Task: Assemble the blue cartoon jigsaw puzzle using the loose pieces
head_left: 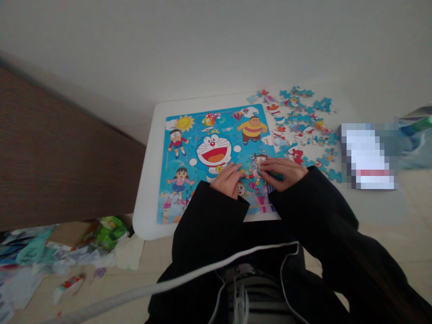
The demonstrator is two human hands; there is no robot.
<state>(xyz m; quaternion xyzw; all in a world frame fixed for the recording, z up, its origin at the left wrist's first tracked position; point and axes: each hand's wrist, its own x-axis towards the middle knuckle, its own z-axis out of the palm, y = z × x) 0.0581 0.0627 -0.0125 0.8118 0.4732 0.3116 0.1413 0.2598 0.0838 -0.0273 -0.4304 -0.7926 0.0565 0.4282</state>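
Observation:
A blue cartoon jigsaw puzzle (199, 130) with a large blue-and-white cat in its middle lies on a small white table. My left hand (227, 180) rests on its lower part, fingers stretched out over the surface just below the cat. My right hand (286, 173) is at the puzzle's right side, thumb and fingertips pinched together on a puzzle piece (259, 167) by a small printed figure. The fingers partly cover that piece, so its outline and fit are unclear. Both forearms hide part of the puzzle's lower edge.
Loose puzzle pieces (297, 112) are heaped right of the puzzle on the white table (146, 198). A phone with a blurred screen (367, 157) is beyond them. A wall stands behind, a brown panel (67, 153) at left. Bags and papers (74, 245) litter the floor; a white cord (189, 274) crosses in front.

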